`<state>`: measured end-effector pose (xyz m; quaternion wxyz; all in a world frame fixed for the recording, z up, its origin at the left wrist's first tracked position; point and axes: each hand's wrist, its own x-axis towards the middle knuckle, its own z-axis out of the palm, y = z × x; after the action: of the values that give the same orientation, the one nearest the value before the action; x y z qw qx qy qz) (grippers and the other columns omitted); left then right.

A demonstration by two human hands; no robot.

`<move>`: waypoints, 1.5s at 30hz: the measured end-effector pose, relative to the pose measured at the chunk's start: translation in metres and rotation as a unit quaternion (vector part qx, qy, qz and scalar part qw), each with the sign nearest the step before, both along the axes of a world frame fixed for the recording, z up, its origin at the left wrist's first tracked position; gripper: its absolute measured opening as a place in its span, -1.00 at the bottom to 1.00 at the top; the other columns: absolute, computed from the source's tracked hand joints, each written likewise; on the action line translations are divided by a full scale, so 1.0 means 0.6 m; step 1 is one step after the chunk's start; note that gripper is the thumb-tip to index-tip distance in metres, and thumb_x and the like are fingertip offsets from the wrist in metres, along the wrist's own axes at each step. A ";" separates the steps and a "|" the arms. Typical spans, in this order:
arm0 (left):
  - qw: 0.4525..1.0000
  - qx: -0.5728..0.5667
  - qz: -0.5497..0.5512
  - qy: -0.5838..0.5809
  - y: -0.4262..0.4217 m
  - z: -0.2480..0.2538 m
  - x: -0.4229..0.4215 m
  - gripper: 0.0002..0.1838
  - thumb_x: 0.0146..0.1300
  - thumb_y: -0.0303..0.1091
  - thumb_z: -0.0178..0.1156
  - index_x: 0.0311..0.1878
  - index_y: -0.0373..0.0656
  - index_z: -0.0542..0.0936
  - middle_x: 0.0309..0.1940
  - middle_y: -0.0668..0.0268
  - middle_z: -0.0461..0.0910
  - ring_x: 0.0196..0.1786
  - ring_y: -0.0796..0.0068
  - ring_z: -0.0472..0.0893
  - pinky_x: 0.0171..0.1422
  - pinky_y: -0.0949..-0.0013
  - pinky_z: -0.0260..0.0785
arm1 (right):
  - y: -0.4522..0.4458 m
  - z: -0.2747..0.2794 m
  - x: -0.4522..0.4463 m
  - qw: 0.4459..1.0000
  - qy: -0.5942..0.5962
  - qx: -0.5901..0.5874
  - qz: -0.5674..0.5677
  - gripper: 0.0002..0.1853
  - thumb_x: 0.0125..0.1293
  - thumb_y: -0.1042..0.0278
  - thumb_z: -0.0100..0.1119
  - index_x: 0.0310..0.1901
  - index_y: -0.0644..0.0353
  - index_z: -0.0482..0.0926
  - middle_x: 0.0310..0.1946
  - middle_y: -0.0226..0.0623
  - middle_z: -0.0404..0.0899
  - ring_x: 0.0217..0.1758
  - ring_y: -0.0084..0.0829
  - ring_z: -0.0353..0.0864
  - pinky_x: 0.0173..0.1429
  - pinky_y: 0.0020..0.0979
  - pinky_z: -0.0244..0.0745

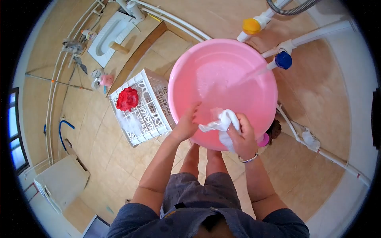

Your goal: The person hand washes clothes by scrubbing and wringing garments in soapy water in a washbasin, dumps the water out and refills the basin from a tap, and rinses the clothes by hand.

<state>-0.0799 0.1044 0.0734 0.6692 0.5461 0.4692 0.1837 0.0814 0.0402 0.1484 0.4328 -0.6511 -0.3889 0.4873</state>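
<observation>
A wet white cloth is bunched in my right hand, whose fingers are closed around it. Part of the cloth hangs below the fingers, and one end stretches left toward my left hand. That left hand is held over the near left rim with its fingers apart, beside the cloth's end and not gripping it. Both hands are above the large pink basin, which has water in its bottom. From the blue-handled tap, a stream of water runs into the basin.
Left of the basin stands a white plastic crate, with a red cloth and white suds on top. A yellow-handled tap and pipes line the wall. A squat toilet is on the raised step. A white chest-like box stands lower left.
</observation>
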 end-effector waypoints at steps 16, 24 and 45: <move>0.971 0.153 0.011 0.184 0.037 -0.114 0.034 -0.55 -0.03 -0.40 0.11 -0.04 -0.29 0.24 -0.26 0.11 0.37 -0.23 0.25 0.41 -0.23 0.31 0.31 | 0.094 -0.260 0.198 0.892 -0.356 -0.271 0.060 -0.48 0.03 0.19 0.10 0.01 0.21 0.22 -0.17 -0.12 0.38 -0.18 -0.28 0.43 -0.15 -0.34 0.39; 0.770 -0.490 0.370 -0.173 0.070 -0.198 0.110 -0.40 0.10 0.17 -0.12 0.00 -0.18 0.25 -0.13 0.20 0.35 -0.14 0.28 0.41 -0.12 0.20 0.33 | 0.074 -0.299 -0.010 0.994 -0.067 -0.086 -0.007 -0.63 -0.03 0.13 0.17 -0.25 0.18 0.41 -0.40 -0.23 0.47 -0.35 -0.39 0.46 -0.26 -0.45 0.38; 0.898 -0.364 0.248 0.018 0.032 -0.145 0.091 -0.44 0.06 -0.11 0.06 0.10 -0.14 0.20 -0.05 0.21 0.32 -0.12 0.19 0.39 -0.17 0.03 0.27 | 0.084 -0.408 0.095 0.818 -0.573 -0.049 0.006 -0.54 -0.05 0.06 0.12 -0.14 0.17 0.42 -0.33 -0.13 0.49 -0.28 -0.27 0.49 -0.17 -0.33 0.36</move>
<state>-0.0251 0.1235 -0.0133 0.7453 0.1335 0.6357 0.1504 0.1384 0.0905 -0.0963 0.0970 -0.8308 -0.5460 0.0474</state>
